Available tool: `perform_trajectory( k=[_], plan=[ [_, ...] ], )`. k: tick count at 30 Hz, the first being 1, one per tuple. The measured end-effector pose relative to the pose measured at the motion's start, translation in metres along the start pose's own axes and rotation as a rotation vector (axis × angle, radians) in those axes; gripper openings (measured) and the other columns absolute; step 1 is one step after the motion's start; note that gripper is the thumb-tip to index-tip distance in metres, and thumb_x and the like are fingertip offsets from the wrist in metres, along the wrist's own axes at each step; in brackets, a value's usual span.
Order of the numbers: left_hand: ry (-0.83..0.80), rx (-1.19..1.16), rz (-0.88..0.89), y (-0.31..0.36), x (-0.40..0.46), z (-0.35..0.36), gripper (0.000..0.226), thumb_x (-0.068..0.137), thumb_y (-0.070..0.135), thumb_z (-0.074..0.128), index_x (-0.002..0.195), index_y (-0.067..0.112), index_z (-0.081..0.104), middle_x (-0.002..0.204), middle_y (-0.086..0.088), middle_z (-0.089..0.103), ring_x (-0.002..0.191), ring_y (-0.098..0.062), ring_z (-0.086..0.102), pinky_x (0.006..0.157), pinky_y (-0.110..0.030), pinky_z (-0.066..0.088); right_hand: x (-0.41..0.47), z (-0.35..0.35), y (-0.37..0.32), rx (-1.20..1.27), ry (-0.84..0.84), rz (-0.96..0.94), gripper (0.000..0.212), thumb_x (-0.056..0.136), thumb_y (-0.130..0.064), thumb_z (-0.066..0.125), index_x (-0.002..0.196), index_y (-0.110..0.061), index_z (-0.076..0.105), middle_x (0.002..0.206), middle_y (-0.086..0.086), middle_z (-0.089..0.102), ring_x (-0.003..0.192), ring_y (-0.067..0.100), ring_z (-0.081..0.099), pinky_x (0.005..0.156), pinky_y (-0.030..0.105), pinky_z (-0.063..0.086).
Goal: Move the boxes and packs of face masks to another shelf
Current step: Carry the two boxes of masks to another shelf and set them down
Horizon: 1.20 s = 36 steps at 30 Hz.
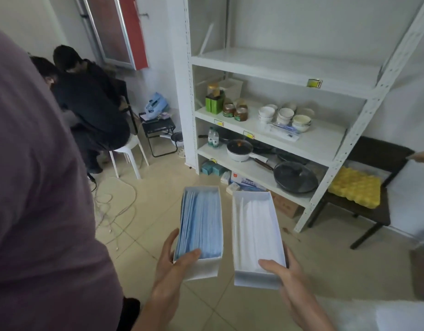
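Note:
I hold two open white boxes above the tiled floor, in front of the white shelf unit [273,137]. My left hand [171,261] grips the near end of the box of blue face masks [201,220], thumb over its edge. My right hand [284,271] grips the near end of the box of white face masks [256,232]. The two boxes lie side by side, a small gap between them. More mask boxes and packs [242,181] sit on the floor level under the lowest shelf. The upper shelf board [278,65] is bare apart from a yellow tag.
Jars and bowls [282,114] fill one shelf; pans [294,176] fill the one below. A dark chair with a yellow egg tray [354,186] stands right of the unit. A person in purple [39,187] is close on my left. Two people sit at back left, cables across the floor.

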<state>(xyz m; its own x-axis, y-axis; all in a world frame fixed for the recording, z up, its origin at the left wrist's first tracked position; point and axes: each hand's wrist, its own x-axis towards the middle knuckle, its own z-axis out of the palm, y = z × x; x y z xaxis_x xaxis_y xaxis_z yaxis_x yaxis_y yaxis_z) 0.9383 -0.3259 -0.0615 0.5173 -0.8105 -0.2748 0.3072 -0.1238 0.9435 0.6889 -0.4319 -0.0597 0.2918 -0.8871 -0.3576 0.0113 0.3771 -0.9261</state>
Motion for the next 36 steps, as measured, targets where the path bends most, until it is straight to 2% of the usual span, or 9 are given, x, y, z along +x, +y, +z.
perform_trajectory(
  k=[3, 6, 11, 17, 21, 24, 29, 33, 36],
  plan=[
    [0.017, 0.013, 0.009, 0.011, 0.042, 0.02, 0.1, 0.042, 0.055, 0.095, 0.133, 0.049, 0.053, 0.117, 0.004, 0.073, 0.1, -0.017, 0.074, 0.079, -0.035, 0.059, 0.048, 0.001, -0.022, -0.013, -0.006, -0.016, 0.083, 0.045, -0.042, 0.089, 0.123, -0.043, 0.059, 0.109, -0.018, 0.073, 0.105, 0.012, 0.067, 0.088, 0.036, 0.051],
    [0.059, 0.015, 0.023, 0.024, 0.081, 0.033, 0.098, 0.042, 0.053, 0.094, 0.131, 0.049, 0.055, 0.118, 0.003, 0.072, 0.099, -0.019, 0.074, 0.08, -0.037, 0.059, 0.092, 0.008, -0.046, -0.035, -0.04, -0.031, 0.087, 0.043, -0.043, 0.089, 0.125, -0.04, 0.059, 0.113, -0.012, 0.073, 0.109, 0.018, 0.067, 0.098, 0.044, 0.05],
    [0.151, 0.01, 0.042, 0.043, 0.149, 0.037, 0.097, 0.041, 0.05, 0.091, 0.132, 0.044, 0.057, 0.118, 0.001, 0.071, 0.098, -0.022, 0.074, 0.072, -0.033, 0.06, 0.172, 0.029, -0.078, -0.034, -0.088, -0.015, 0.088, 0.043, -0.044, 0.09, 0.125, -0.046, 0.058, 0.12, -0.014, 0.07, 0.116, 0.02, 0.063, 0.106, 0.051, 0.045],
    [0.177, -0.006, 0.054, 0.073, 0.248, 0.035, 0.089, 0.049, 0.047, 0.091, 0.131, 0.044, 0.058, 0.117, 0.003, 0.072, 0.099, -0.019, 0.074, 0.078, -0.041, 0.062, 0.275, 0.064, -0.112, -0.04, -0.147, -0.006, 0.093, 0.038, -0.043, 0.094, 0.125, -0.042, 0.06, 0.108, -0.016, 0.074, 0.11, 0.019, 0.067, 0.101, 0.049, 0.049],
    [0.122, 0.036, 0.046, 0.102, 0.313, 0.036, 0.083, 0.054, 0.049, 0.088, 0.131, 0.046, 0.058, 0.119, 0.005, 0.072, 0.102, -0.018, 0.072, 0.082, -0.041, 0.06, 0.334, 0.089, -0.141, -0.032, -0.157, -0.025, 0.102, 0.034, -0.049, 0.096, 0.128, -0.045, 0.057, 0.117, -0.01, 0.073, 0.114, 0.022, 0.066, 0.104, 0.052, 0.047],
    [0.074, 0.041, 0.048, 0.125, 0.36, 0.04, 0.079, 0.058, 0.047, 0.088, 0.131, 0.049, 0.058, 0.117, 0.007, 0.073, 0.097, -0.013, 0.073, 0.079, -0.032, 0.055, 0.374, 0.104, -0.161, -0.007, -0.175, -0.037, 0.094, 0.044, -0.044, 0.096, 0.13, -0.046, 0.056, 0.12, -0.009, 0.072, 0.113, 0.022, 0.068, 0.102, 0.052, 0.049],
    [0.039, 0.04, 0.02, 0.151, 0.432, 0.059, 0.078, 0.06, 0.048, 0.086, 0.132, 0.047, 0.057, 0.12, 0.004, 0.073, 0.105, -0.018, 0.071, 0.087, -0.037, 0.052, 0.444, 0.117, -0.186, 0.019, -0.169, -0.021, 0.082, 0.051, -0.033, 0.091, 0.126, -0.041, 0.06, 0.117, -0.005, 0.074, 0.104, 0.019, 0.072, 0.093, 0.041, 0.052],
    [0.038, 0.02, 0.0, 0.168, 0.498, 0.08, 0.076, 0.059, 0.045, 0.085, 0.131, 0.044, 0.059, 0.118, 0.002, 0.073, 0.105, -0.019, 0.071, 0.087, -0.036, 0.051, 0.512, 0.123, -0.211, 0.023, -0.169, -0.025, 0.071, 0.057, -0.031, 0.087, 0.122, -0.046, 0.062, 0.117, -0.007, 0.074, 0.108, 0.018, 0.07, 0.102, 0.048, 0.049],
    [0.05, 0.008, 0.02, 0.185, 0.546, 0.095, 0.07, 0.064, 0.041, 0.083, 0.13, 0.043, 0.061, 0.116, 0.001, 0.075, 0.103, -0.019, 0.072, 0.088, -0.036, 0.051, 0.565, 0.13, -0.233, 0.034, -0.187, -0.044, 0.063, 0.061, -0.026, 0.085, 0.116, -0.047, 0.066, 0.117, -0.004, 0.074, 0.107, 0.019, 0.07, 0.099, 0.049, 0.05]
  ],
)
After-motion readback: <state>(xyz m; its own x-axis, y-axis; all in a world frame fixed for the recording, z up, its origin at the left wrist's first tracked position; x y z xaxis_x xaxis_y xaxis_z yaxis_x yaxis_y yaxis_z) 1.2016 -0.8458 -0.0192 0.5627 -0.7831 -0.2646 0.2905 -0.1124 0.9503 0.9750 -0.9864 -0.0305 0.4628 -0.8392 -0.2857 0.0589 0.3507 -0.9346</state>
